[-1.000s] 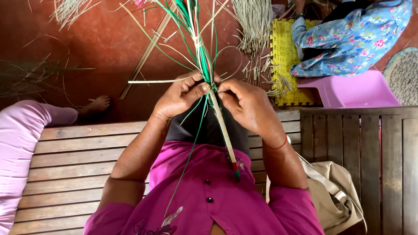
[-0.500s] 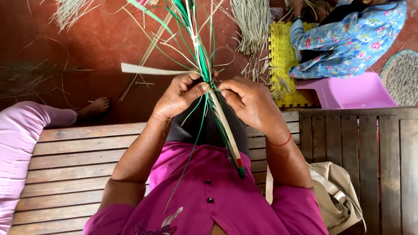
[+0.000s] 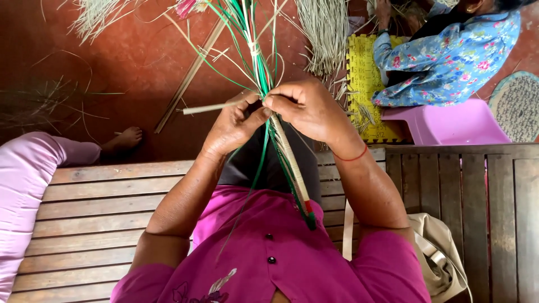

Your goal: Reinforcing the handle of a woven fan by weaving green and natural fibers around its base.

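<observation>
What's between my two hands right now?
In the head view, the bundle of green and pale strips runs between the left hand and right hand; both pinch it.

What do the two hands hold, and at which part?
Both hands, left hand and right hand, pinch the bundle of green and pale strips where its woven part ends and the loose strips begin.

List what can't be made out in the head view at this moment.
- Top of the green and pale strand bundle: cut off by the upper frame edge.
- Where the right hand and left hand pinch the bundle: covered by the fingers.
- The pale flat strip: its inner end runs behind the left hand.
- Tan bag: cut by the bottom edge and the right arm.
- Round woven mat: cut by the right edge.
</observation>
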